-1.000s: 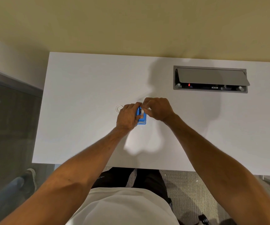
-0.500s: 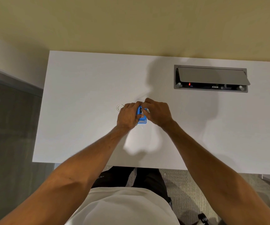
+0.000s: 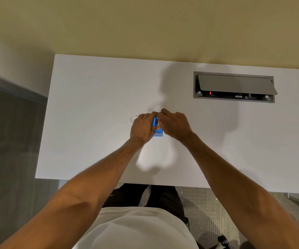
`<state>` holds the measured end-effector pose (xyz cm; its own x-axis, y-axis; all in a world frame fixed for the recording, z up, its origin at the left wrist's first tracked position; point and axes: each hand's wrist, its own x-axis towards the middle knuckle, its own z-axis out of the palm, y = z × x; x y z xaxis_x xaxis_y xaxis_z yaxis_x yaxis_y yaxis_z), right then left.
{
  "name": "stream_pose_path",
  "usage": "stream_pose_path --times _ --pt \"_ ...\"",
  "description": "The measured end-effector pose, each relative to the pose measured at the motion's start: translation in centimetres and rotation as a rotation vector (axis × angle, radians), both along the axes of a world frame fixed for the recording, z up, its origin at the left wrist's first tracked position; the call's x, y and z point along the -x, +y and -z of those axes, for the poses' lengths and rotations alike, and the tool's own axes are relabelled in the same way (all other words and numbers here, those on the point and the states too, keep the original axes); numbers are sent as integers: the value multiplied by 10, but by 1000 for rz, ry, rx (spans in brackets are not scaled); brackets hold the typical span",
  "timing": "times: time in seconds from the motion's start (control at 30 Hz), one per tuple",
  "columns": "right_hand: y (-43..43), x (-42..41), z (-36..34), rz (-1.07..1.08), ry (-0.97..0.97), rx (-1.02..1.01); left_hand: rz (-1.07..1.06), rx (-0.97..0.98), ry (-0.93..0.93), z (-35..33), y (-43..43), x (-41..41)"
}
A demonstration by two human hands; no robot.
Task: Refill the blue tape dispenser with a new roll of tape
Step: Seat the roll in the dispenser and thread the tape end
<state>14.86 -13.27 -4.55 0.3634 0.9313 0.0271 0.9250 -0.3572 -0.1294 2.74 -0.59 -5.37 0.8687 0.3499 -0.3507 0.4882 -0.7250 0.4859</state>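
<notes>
Two hands have barely shifted since a second ago: the left hand has its fingers wrapped round the blue tape dispenser, the right hand fingers curled over its far end. It sits on the white table, long axis toward the beige wall, ridged end nearest the person — a grey hatch well to its right.

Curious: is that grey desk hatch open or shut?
Open: the hatch lid is tilted up, a red light showing beneath.

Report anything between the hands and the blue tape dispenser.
Nothing visible. The left hand grips the blue tape dispenser, the right hand pinches at its top; a clear ring lies aside, leftward.
</notes>
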Motion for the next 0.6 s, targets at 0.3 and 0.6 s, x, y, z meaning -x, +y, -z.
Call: stream_pose_path --times 0.3,0.6 --pt "6 -4 2 -69 -93 187 -7 -6 -11 3 1 1" --pt "-2 -4 2 100 272 51 -8 8 -26 4 1 3"
